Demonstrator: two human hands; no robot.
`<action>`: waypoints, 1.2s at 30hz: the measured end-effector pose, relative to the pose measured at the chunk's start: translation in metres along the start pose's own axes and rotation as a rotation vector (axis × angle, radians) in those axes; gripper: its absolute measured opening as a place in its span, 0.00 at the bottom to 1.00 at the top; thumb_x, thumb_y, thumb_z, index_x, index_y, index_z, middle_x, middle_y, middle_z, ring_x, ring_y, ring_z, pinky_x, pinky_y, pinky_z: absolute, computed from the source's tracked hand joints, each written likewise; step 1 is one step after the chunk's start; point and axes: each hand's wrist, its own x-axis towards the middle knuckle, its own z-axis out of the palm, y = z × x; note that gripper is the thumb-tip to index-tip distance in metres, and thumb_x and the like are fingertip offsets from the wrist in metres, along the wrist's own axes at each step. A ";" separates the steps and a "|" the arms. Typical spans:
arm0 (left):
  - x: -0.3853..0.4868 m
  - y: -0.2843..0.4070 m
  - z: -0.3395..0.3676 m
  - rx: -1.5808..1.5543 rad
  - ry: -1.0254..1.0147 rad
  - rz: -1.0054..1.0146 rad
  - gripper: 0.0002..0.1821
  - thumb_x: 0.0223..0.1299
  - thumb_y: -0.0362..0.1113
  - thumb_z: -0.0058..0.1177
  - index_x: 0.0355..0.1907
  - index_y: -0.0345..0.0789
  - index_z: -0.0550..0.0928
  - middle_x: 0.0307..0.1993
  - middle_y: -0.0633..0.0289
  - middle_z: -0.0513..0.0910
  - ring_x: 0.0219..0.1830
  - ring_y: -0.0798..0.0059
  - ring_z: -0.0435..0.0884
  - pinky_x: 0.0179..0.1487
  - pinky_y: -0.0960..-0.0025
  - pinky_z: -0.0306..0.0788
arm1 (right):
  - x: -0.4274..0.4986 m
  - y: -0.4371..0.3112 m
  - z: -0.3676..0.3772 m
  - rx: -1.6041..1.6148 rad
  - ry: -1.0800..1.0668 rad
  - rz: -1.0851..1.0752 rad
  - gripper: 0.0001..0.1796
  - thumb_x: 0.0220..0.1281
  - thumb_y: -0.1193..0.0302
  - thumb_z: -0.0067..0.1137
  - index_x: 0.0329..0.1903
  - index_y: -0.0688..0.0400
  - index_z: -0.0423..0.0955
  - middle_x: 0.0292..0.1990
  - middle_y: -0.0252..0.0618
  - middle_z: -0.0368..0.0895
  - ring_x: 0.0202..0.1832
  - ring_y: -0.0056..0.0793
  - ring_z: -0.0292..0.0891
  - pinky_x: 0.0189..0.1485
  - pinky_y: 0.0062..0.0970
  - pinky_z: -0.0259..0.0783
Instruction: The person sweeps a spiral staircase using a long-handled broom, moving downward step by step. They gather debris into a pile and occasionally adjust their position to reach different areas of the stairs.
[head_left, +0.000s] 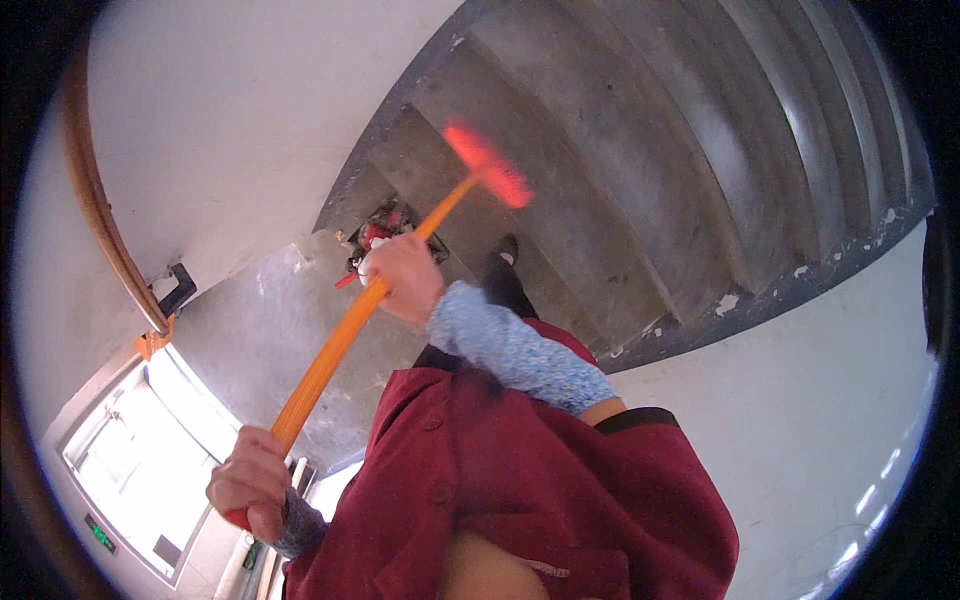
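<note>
A long-handled broom slants across the view, its orange handle (330, 360) running up to a red bristle head (491, 165), blurred, over the concrete stairs (600, 150). My left hand (251, 480) is closed round the handle's lower-left end, near its red tip. Further up, my right hand (405, 277), with a light blue sleeve on the forearm, grips the same handle nearer the head. Behind my right hand lies a cluster of dark and red items (382, 225) on the floor, partly hidden; I cannot tell what they are.
My dark shoe (508, 247) is on the stairs below the broom head. Steps rise towards the upper right between pale walls with dark lower bands. A wooden handrail (101, 195) runs down the left wall. A bright window (135, 450) is at lower left, with pale poles (274, 562) close by.
</note>
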 end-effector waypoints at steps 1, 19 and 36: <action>-0.002 -0.016 -0.003 0.047 -0.060 -0.088 0.10 0.48 0.27 0.54 0.16 0.38 0.71 0.15 0.62 0.75 0.19 0.68 0.74 0.40 0.54 0.73 | -0.008 0.008 -0.014 -0.031 -0.005 0.037 0.13 0.39 0.69 0.68 0.25 0.53 0.70 0.26 0.38 0.73 0.37 0.45 0.73 0.46 0.44 0.61; -0.094 -0.075 -0.190 -0.018 -0.168 0.306 0.17 0.58 0.34 0.58 0.16 0.42 0.69 0.12 0.68 0.74 0.17 0.74 0.74 0.30 0.64 0.75 | -0.046 -0.010 0.175 -0.127 0.029 -0.053 0.10 0.36 0.74 0.65 0.23 0.54 0.72 0.23 0.39 0.72 0.31 0.46 0.73 0.35 0.42 0.65; -0.119 -0.088 -0.227 -0.030 -0.300 0.253 0.08 0.48 0.28 0.52 0.15 0.36 0.73 0.17 0.62 0.76 0.22 0.66 0.77 0.36 0.59 0.74 | -0.043 0.002 0.234 -0.066 -0.032 -0.185 0.09 0.38 0.75 0.65 0.23 0.55 0.71 0.23 0.38 0.75 0.31 0.46 0.74 0.34 0.40 0.67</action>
